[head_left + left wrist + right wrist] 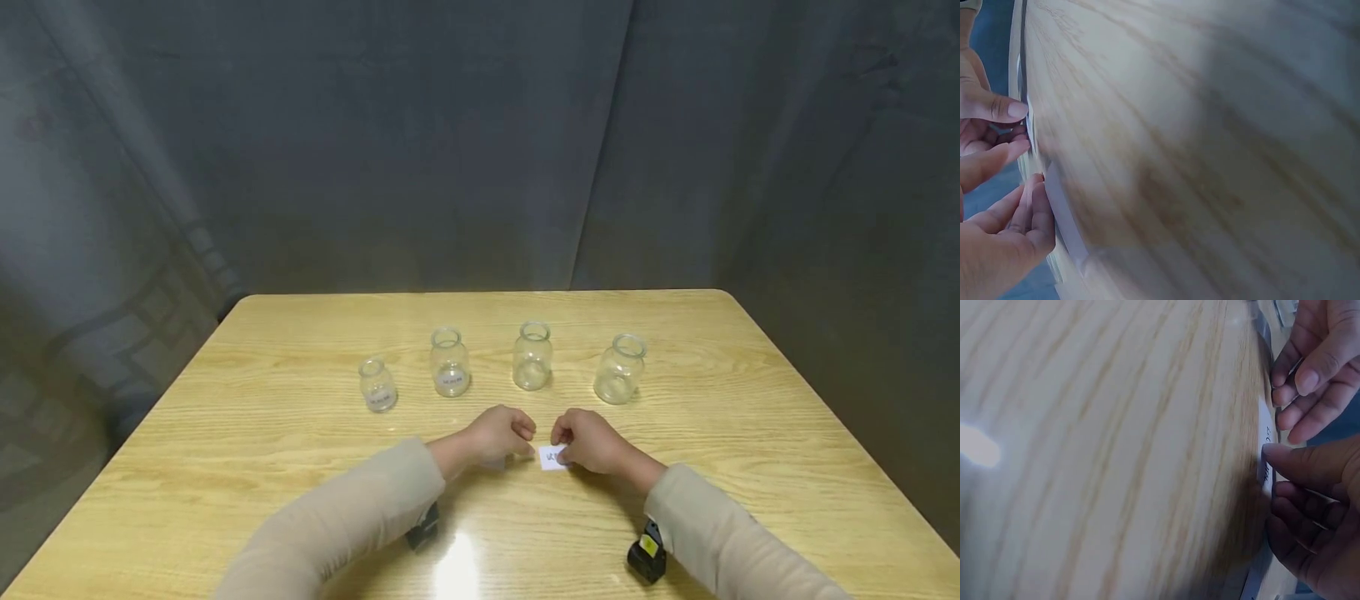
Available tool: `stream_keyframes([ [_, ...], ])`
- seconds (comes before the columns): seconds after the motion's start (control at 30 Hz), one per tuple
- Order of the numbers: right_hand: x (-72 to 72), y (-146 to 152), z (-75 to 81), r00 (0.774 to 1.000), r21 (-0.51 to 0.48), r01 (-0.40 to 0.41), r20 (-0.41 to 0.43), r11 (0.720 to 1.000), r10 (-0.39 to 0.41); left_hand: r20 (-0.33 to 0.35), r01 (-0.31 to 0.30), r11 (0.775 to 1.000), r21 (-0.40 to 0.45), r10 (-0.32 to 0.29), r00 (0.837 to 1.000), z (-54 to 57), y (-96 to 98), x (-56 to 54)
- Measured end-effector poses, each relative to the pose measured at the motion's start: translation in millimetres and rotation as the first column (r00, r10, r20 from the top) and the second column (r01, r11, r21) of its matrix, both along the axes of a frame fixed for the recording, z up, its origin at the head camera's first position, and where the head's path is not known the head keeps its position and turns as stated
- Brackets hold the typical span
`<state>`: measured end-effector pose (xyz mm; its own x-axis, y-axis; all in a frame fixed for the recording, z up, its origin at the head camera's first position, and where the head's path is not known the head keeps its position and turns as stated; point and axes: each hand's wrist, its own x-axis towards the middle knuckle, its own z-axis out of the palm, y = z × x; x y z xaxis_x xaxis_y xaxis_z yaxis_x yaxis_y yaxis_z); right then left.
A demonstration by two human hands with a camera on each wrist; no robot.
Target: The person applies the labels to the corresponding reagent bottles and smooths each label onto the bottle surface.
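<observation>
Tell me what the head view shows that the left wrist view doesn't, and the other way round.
Only the head view: four glass jars standing in a loose row, the two leftmost with small labels, and the written face of the white card at the right hand.

Only the left wrist view: a close, low, side-on look at the left hand, with the pale slip's long edge running past it; from above, that hand partly hides the slip.

Both: the two hands, the pale slip and the wooden table.

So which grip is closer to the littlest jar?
The left grip. It's right of the littlest jar, on the near side; the right grip is farther right.
</observation>
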<state>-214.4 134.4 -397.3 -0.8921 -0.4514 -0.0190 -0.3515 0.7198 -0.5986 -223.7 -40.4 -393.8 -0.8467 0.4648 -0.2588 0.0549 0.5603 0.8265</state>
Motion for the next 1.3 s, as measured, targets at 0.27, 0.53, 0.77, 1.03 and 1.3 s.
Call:
stream_keyframes([
  [0.27, 2.1, -1, 0.9, 1.000, -0.012, -0.010, 0.021, 1.000, 0.011, 0.003, 0.023, 0.999, -0.039, -0.023, 1.000, 2.2, 7.4, 1.9],
  [0.53, 5.0, -2, -3.6, 1.000, -0.016, -0.002, -0.008, 1.000, 0.002, -0.021, 0.003, 0.997, -0.077, -0.005, 1.000, -1.8, 10.9, 2.4],
  [0.77, 4.7, 0, -7.1, 1.000, -0.016, 0.002, -0.031, 1.000, -0.003, -0.017, 0.001, 0.998, -0.060, -0.002, 1.000, 0.2, 11.9, 1.3],
  [1.03, 1.4, 4, -1.2, 0.999, -0.095, -0.025, 0.037, 0.995, 0.028, -0.069, 0.046, 0.998, -0.050, -0.050, 0.996, -1.4, 16.9, -4.3],
  [1.3, -3.4, 2, -0.9, 0.983, -0.354, 0.122, 0.173, 0.927, -0.063, -0.144, 0.002, 0.998, 0.064, 0.007, 0.989, 2.2, 11.3, -10.9],
])
